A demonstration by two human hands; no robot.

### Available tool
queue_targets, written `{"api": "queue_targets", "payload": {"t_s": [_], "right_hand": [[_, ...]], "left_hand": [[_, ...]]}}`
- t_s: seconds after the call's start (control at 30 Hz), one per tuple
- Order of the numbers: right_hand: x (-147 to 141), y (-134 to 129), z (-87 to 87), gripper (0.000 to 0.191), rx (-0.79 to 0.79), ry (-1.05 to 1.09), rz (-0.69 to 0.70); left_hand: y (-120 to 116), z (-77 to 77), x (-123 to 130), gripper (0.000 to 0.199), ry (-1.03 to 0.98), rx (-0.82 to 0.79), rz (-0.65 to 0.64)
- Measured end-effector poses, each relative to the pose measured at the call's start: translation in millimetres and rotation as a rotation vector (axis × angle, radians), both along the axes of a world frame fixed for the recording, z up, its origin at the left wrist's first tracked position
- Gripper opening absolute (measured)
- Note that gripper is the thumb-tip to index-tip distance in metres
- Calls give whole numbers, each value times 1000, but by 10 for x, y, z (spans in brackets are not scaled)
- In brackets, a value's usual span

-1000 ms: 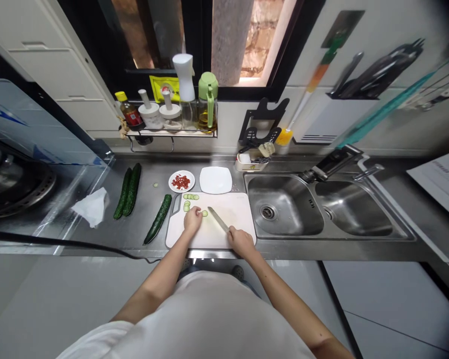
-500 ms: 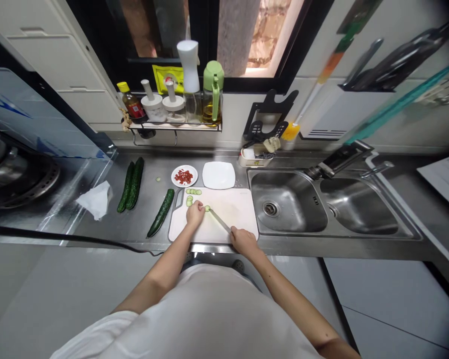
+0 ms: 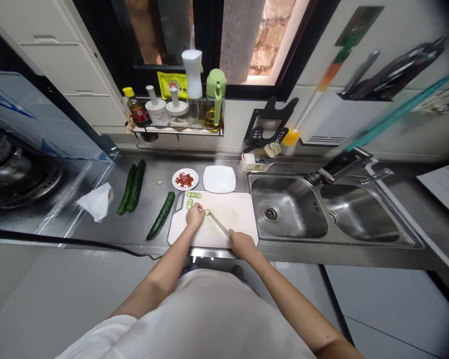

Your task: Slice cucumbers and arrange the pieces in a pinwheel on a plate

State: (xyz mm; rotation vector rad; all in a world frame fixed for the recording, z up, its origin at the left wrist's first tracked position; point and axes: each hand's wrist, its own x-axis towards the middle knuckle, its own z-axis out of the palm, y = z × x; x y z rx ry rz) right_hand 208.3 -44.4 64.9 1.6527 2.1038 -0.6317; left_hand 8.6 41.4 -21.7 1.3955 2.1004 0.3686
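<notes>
My right hand (image 3: 243, 244) is closed round the handle of a kitchen knife (image 3: 220, 224), whose blade points up and left over the white cutting board (image 3: 243, 214). At the blade's tip lies a pale green cucumber slice (image 3: 207, 212). My left hand (image 3: 195, 215) is just left of that slice, its fingers drawn together; what they hold, if anything, is hidden. Beyond the fingers, on the board's upper left, are several more cucumber slices (image 3: 193, 195). A whole cucumber (image 3: 160, 216) rests on the counter left of the board.
Two cucumbers (image 3: 135, 187) and a crumpled white cloth or paper (image 3: 96, 201) lie further left. Behind the board stand a small plate of chopped red pieces (image 3: 175, 185) and a white square plate (image 3: 219, 178). A double sink (image 3: 288, 234) is on the right.
The view has tilted up slightly, so everything sits a little lower. The left fingertips are slightly further from the slice at the knife tip; the right hand keeps its grip.
</notes>
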Motion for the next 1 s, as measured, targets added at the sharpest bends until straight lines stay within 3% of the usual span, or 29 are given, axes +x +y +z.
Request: {"api": "queue_targets", "payload": {"t_s": [0.57, 1.0], "right_hand": [[-121, 143, 62, 32, -25, -6, 13], [-109, 163, -8, 33, -1, -2, 24]], "left_hand": [[15, 43, 5, 11, 4, -12, -21], [35, 22, 4, 12, 12, -24, -24]]}}
